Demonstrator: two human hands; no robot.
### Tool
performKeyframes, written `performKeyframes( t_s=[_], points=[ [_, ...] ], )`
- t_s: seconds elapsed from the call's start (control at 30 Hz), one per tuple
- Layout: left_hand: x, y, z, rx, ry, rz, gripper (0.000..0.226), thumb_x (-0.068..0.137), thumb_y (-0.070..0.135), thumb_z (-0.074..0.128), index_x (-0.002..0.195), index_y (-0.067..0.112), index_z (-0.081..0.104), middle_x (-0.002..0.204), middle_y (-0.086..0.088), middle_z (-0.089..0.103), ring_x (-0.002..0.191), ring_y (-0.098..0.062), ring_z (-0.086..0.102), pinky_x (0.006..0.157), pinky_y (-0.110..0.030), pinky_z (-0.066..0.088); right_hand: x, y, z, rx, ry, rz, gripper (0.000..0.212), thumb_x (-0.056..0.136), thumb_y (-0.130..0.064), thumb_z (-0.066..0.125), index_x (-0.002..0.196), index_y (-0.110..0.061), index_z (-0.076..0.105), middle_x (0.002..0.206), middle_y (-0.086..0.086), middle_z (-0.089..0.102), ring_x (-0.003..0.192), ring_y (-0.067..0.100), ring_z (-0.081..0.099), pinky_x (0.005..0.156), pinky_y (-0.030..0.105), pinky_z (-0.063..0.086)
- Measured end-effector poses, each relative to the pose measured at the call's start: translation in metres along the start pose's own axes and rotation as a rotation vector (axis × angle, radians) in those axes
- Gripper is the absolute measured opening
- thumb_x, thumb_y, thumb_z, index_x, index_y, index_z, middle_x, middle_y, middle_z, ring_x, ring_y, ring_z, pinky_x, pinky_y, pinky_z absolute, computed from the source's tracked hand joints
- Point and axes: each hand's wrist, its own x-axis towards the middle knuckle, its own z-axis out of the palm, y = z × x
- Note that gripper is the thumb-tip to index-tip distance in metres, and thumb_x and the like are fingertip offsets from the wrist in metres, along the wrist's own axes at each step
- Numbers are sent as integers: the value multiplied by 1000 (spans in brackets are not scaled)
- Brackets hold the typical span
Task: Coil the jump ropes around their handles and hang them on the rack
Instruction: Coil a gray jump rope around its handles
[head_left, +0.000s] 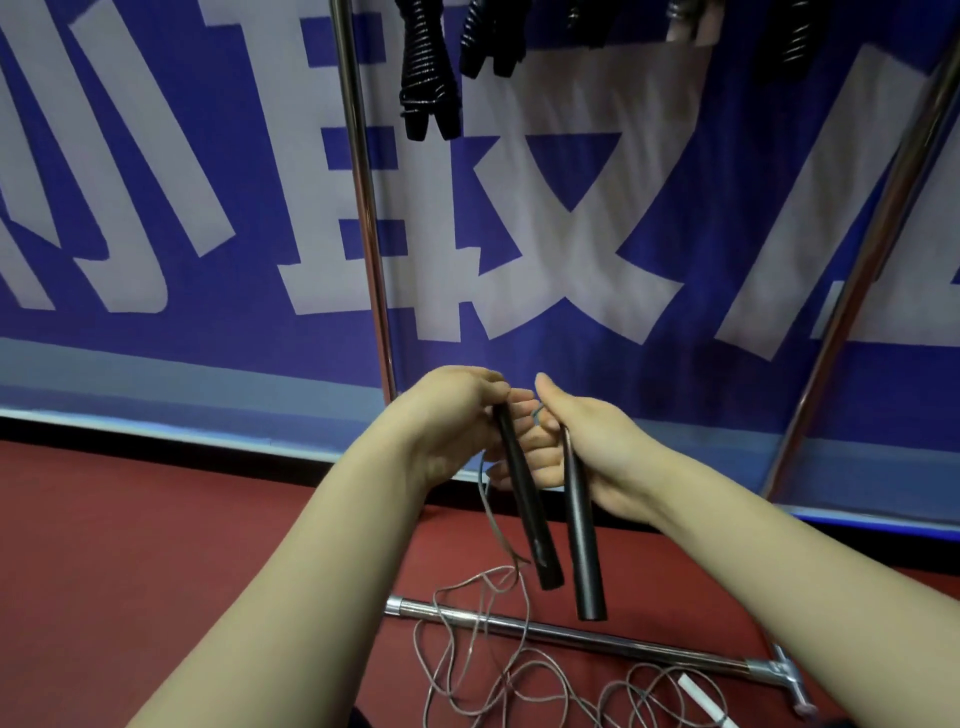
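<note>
Both forearms bare, entering from the lower corners of the frame and converging just below centre. Left hand back-side up, wrist bent downward, fingers curled closed, pinching at the fingertips. Right hand turned thumb-up, thumb extended toward the upper middle of the frame, fingers folded under in a closed grip. The two hands touch at the fingertips, knuckles nearly meeting. Left forearm rises steeply from lower left; right forearm comes in flatter from lower right.
</note>
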Motion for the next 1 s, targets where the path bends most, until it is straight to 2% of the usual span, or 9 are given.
performKeyframes(
  t_s=[0.07,0.23,0.33,0.47,0.6,0.67,0.83,0.93,1.0],
  points=[
    [2,-5,-1,6,1,29,36,98,-7,48,134,-6,44,115,-24,65,93,-26,68,78,-29,59,-2,-1,7,7,-33,22,46,104,-42,35,73,-9,42,41,2,46,33,13,51,45,32,54],
    [4,-9,-12,153,4,53,33,91,9,66,124,4,62,104,-13,69,90,-15,69,76,-23,59,4,6,11,-193,-7,39,50,100,-55,37,93,-8,53,53,7,51,40,17,45,41,23,40],
    [1,-5,-21,239,-65,-7,23,96,28,61,113,14,68,102,-5,74,101,-13,69,83,-32,57,4,4,7,-217,-87,70,56,94,-65,40,79,-13,55,53,6,43,39,15,35,40,22,31],
    [0,3,-29,317,-56,-108,37,100,38,53,122,11,63,107,-18,72,98,-24,72,78,-38,60,2,3,2,-355,-229,176,66,82,-80,37,62,-17,44,52,6,37,37,15,32,40,21,26],
    [4,-2,-38,920,107,-186,42,97,46,55,108,6,62,89,-16,70,81,-35,73,81,-46,60,6,6,-5,-464,-271,212,69,83,-84,18,71,-18,33,50,8,37,35,18,32,39,22,27],
    [10,-7,-39,1060,204,-110,39,100,41,50,98,5,64,83,-15,69,76,-34,71,84,-44,59,8,5,-10,-490,-270,229,72,83,-84,9,73,-16,33,49,9,39,34,19,32,37,22,28],
    [8,-10,-19,587,-3,19,43,103,45,40,105,17,72,108,4,73,110,-11,63,104,-38,42,11,-1,-14,-552,-313,231,81,79,-85,2,75,-12,35,49,13,42,33,20,34,36,23,29],
    [4,-14,-17,574,-101,20,44,103,48,38,100,19,72,100,0,75,104,-13,67,108,-41,40,11,-6,-14,-569,-333,206,87,80,-84,-2,71,-8,40,48,14,43,30,19,34,35,20,28],
    [2,-14,-17,589,-168,-6,50,104,47,34,100,12,70,91,-12,75,92,-21,71,100,-41,48,11,-9,-15,-562,-349,191,92,80,-83,-2,65,-6,44,48,14,44,29,19,34,34,20,30]
  ],
)
